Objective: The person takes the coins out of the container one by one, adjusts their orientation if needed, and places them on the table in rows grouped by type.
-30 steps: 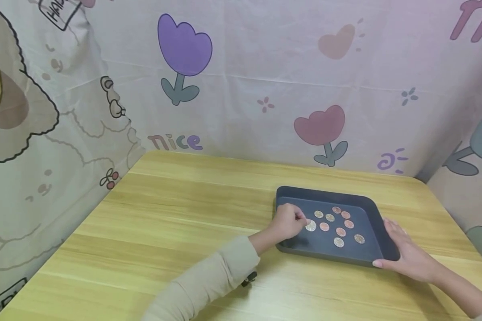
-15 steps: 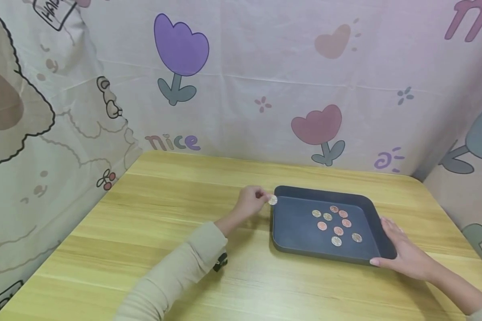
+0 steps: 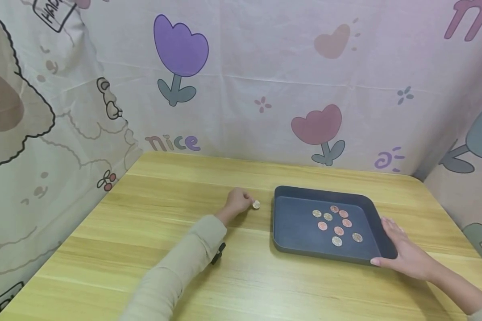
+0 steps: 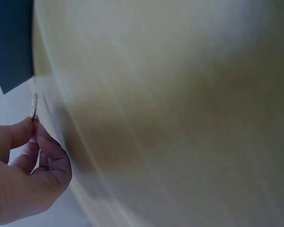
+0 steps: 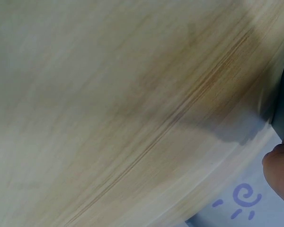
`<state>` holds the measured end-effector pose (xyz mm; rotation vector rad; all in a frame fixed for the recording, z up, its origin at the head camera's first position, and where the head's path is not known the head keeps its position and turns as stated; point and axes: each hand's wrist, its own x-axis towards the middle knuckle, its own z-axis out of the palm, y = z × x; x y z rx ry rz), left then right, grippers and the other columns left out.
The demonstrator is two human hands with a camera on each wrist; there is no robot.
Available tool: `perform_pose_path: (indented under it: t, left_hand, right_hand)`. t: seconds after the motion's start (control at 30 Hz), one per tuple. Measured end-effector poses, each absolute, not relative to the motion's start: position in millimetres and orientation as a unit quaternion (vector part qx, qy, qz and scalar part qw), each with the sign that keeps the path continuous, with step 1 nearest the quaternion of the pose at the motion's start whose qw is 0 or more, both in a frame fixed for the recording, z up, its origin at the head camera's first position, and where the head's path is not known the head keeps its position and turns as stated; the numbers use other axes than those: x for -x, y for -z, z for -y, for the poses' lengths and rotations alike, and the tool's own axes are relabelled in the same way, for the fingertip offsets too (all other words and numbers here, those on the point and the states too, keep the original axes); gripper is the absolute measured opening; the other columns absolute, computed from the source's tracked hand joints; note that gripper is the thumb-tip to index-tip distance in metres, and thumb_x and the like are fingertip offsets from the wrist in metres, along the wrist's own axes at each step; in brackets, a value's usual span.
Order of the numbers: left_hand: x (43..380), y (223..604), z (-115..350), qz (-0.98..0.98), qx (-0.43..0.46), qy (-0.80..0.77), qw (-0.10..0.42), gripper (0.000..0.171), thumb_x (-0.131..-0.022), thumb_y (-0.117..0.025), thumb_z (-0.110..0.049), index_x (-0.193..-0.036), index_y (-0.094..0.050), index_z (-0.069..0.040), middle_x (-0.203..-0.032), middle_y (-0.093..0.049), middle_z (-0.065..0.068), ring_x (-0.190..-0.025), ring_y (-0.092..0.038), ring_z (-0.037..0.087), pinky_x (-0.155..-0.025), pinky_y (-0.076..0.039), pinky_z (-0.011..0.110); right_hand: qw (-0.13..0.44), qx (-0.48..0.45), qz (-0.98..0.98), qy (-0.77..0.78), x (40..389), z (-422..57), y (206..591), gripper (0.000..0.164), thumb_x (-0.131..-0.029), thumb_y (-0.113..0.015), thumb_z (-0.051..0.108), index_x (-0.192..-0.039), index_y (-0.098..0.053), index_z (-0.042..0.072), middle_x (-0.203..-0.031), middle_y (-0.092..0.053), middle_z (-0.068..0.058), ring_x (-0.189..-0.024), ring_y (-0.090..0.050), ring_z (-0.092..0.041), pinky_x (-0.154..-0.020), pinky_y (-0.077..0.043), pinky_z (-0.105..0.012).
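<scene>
Left of the tray, my left hand (image 3: 238, 201) pinches a silvery coin (image 3: 256, 204) between thumb and fingertips, just over the table. Seen in the left wrist view, the coin (image 4: 34, 105) stands edge-on above the fingertips of the left hand (image 4: 31, 170). My right hand (image 3: 409, 256) holds the dark baking tray (image 3: 297, 243) at its near right corner, thumb on the front side and fingers along the right wall. Inside the tray lie several loose coins, among them a copper coin (image 3: 322, 226) and a silvery coin (image 3: 336, 241). Only part of the right hand (image 5: 280, 172) shows in the right wrist view.
The wooden table (image 3: 152, 200) stretches left of the tray and in front of it. A patterned cloth (image 3: 233, 53) hangs behind the table and along both sides. A black device (image 3: 218, 254) sits under the left sleeve.
My left hand has taken the coin from the tray, carried it left over the tray's rim and lowered it toward the table. The right hand has stayed at the tray's corner.
</scene>
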<state>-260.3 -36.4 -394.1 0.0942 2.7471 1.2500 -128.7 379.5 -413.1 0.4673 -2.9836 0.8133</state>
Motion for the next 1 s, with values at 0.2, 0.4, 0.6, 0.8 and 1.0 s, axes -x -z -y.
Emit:
perform_pose_path:
  t: [0.2,0.4,0.6,0.8,1.0]
  left_hand:
    - [263.7,399.5,33.1,-0.923,-0.032,-0.379,0.058,0.049,-0.086,-0.062,-0.009,-0.044,-0.039,-0.013,-0.090,-0.072,0.013,-0.056,-0.043,0.009,-0.058,-0.038,0.018]
    - [265.6,401.5,29.6,-0.916,-0.010,-0.396,0.064,0.053,-0.085,-0.063,-0.004,-0.040,-0.035,-0.012,-0.093,-0.071,0.017,-0.042,-0.031,0.006,-0.046,-0.033,0.016]
    - [263.8,400.0,28.9,-0.917,-0.010,-0.395,0.051,0.031,-0.083,-0.063,-0.001,-0.053,-0.057,0.000,-0.091,-0.072,0.016,-0.052,-0.046,0.010,-0.047,-0.036,0.016]
    - [260.4,396.9,28.4,-0.915,-0.029,-0.401,0.016,0.011,-0.084,-0.061,-0.002,-0.078,-0.067,0.004,-0.088,-0.071,0.015,-0.072,-0.063,0.020,-0.061,-0.050,0.021]
    - [257.8,391.8,18.1,-0.886,-0.083,-0.454,-0.042,0.014,-0.087,-0.063,-0.012,-0.085,-0.066,0.001,-0.084,-0.068,0.013,-0.076,-0.061,0.020,-0.072,-0.053,0.029]
  right_hand:
    - [0.015,-0.155,0.954,-0.256,129.0,-378.9,413.3,0.108,-0.074,-0.075,0.028,-0.146,0.000,-0.004,-0.149,-0.001,-0.035,-0.137,0.008,-0.050,-0.110,0.017,-0.050]
    - [0.015,-0.155,0.954,-0.255,129.1,-378.9,413.7,0.109,-0.074,-0.075,0.028,-0.146,0.000,-0.004,-0.149,0.000,-0.035,-0.137,0.008,-0.050,-0.110,0.017,-0.051]
    - [0.018,-0.156,0.954,-0.256,129.3,-378.9,414.0,0.108,-0.073,-0.075,0.028,-0.146,-0.001,-0.005,-0.149,-0.001,-0.036,-0.137,0.009,-0.049,-0.110,0.017,-0.050]
    - [0.020,-0.157,0.955,-0.252,129.3,-379.0,414.1,0.108,-0.074,-0.075,0.028,-0.146,-0.001,-0.005,-0.149,-0.002,-0.035,-0.138,0.008,-0.049,-0.110,0.018,-0.048]
    - [0.021,-0.157,0.954,-0.254,129.0,-379.0,413.0,0.108,-0.074,-0.074,0.028,-0.146,0.000,-0.005,-0.148,-0.001,-0.036,-0.138,0.009,-0.048,-0.110,0.018,-0.048]
